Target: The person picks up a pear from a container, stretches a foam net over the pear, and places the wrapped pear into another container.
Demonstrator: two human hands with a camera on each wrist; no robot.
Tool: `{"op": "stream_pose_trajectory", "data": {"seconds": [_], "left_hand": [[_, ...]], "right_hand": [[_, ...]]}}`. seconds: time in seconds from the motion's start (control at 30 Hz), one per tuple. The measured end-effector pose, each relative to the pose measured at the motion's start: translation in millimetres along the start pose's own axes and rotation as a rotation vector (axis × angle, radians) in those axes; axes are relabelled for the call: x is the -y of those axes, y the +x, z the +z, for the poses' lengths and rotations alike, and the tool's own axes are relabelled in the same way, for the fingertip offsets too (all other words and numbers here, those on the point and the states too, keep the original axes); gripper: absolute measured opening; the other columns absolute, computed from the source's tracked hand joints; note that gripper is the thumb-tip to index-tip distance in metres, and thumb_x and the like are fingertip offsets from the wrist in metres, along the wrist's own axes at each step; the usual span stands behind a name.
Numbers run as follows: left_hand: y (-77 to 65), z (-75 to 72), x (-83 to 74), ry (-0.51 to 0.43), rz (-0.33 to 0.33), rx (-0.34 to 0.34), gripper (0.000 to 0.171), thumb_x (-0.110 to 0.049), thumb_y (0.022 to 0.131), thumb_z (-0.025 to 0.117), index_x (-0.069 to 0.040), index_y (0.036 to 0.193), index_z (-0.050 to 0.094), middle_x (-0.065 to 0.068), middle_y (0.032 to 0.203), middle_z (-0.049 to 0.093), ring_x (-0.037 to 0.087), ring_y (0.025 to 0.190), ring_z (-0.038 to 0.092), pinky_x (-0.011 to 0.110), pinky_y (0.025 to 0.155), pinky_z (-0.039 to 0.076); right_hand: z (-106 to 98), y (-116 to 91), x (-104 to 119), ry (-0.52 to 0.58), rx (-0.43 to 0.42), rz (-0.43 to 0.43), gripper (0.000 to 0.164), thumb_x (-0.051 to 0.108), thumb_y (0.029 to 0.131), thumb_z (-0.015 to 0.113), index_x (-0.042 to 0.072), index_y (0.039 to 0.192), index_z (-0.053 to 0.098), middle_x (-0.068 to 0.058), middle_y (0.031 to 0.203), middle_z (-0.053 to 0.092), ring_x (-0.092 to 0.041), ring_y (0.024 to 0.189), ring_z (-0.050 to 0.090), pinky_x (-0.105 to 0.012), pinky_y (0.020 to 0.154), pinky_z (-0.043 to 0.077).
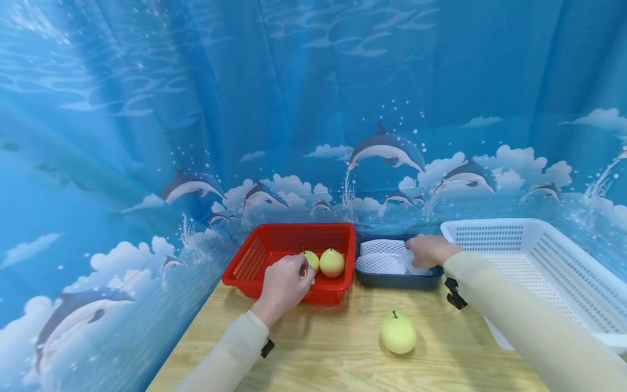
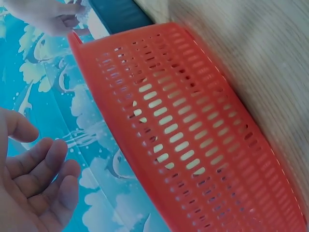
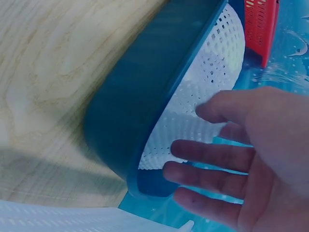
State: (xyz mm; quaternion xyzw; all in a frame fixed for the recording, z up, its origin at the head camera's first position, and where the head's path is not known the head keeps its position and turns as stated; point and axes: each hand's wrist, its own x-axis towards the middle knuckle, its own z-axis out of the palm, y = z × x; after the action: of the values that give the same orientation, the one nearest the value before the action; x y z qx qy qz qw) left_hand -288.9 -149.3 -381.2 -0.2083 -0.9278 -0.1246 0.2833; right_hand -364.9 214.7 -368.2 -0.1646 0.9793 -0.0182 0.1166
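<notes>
My left hand point(image 1: 286, 283) is over the near left side of a red basket point(image 1: 281, 231), in front of two yellow-green pears point(image 1: 332, 263). Its fingers point(image 2: 67, 193) are loosely bent with nothing between them in the left wrist view. My right hand point(image 1: 431, 250) reaches over the right end of a dark blue tray point(image 1: 392, 281) that holds white foam netting sleeves point(image 1: 382, 264). In the right wrist view its fingers point(image 3: 212, 179) are spread and fairly straight, with the thumb overlapping the white netting point(image 3: 193, 101). A single pear point(image 1: 398, 333) sits upright on the table in front.
A large white basket point(image 1: 504, 223) stands at the right, partly behind my right forearm. The wooden table point(image 1: 333, 354) lies under everything. A blue curtain point(image 1: 303, 109) printed with dolphins hangs right behind the containers.
</notes>
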Motion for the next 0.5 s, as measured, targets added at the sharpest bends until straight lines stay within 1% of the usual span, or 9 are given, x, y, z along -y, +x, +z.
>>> {"op": "stream_pose_trajectory", "data": {"seconds": [0.03,0.13,0.23,0.33,0.4,0.5], "left_hand": [[-0.4,0.3,-1.3,0.0,0.0,0.004,0.022,-0.025,0.091,0.064,-0.024,0.073,0.053,-0.01,0.059,0.045,0.007,0.051,0.041,0.024,0.044,0.034],[-1.8,1.9,-4.0,0.003,0.0,0.002,0.019,-0.025,0.09,0.064,-0.024,0.074,0.054,-0.011,0.059,0.045,0.006,0.051,0.041,0.024,0.045,0.034],[-3.4,2.8,-6.5,-0.003,0.004,0.001,0.017,-0.024,0.09,0.064,-0.023,0.075,0.056,-0.011,0.06,0.046,0.006,0.051,0.041,0.023,0.045,0.034],[-4.8,2.9,-9.3,-0.019,0.01,0.002,0.017,-0.023,0.089,0.066,-0.023,0.075,0.057,-0.011,0.061,0.047,0.006,0.051,0.041,0.022,0.045,0.035],[-5.5,3.0,-11.0,-0.029,0.013,0.002,0.017,-0.023,0.089,0.067,-0.022,0.075,0.057,-0.011,0.062,0.048,0.006,0.052,0.042,0.022,0.046,0.035],[-6.4,4.2,-12.7,-0.038,0.018,0.003,0.018,-0.023,0.089,0.066,-0.023,0.074,0.057,-0.011,0.062,0.048,0.006,0.052,0.042,0.022,0.046,0.036]], "right_hand": [[0,0,-1,-0.012,-0.014,-0.011,0.043,0.011,0.096,0.062,-0.001,0.137,0.057,-0.026,0.135,0.06,-0.04,0.117,0.062,-0.044,0.076,0.053],[0,-2,-3,-0.046,-0.095,-0.024,0.036,0.005,0.096,0.058,0.0,0.131,0.064,-0.023,0.128,0.065,-0.038,0.109,0.066,-0.041,0.072,0.056],[-2,-4,-7,-0.073,-0.209,-0.016,0.031,0.003,0.095,0.055,0.002,0.123,0.069,-0.02,0.119,0.07,-0.033,0.094,0.07,-0.04,0.063,0.056],[-6,-7,-10,-0.082,-0.328,-0.008,0.028,0.002,0.094,0.054,0.002,0.115,0.073,-0.019,0.108,0.073,-0.029,0.08,0.07,-0.038,0.057,0.054],[-9,-9,-12,-0.071,-0.39,0.0,0.026,0.003,0.094,0.055,0.002,0.113,0.073,-0.019,0.104,0.073,-0.026,0.075,0.069,-0.036,0.054,0.052],[-13,-16,-13,-0.043,-0.448,0.008,0.027,0.004,0.093,0.058,0.001,0.116,0.072,-0.02,0.103,0.073,-0.021,0.065,0.064,-0.032,0.047,0.046]]}}
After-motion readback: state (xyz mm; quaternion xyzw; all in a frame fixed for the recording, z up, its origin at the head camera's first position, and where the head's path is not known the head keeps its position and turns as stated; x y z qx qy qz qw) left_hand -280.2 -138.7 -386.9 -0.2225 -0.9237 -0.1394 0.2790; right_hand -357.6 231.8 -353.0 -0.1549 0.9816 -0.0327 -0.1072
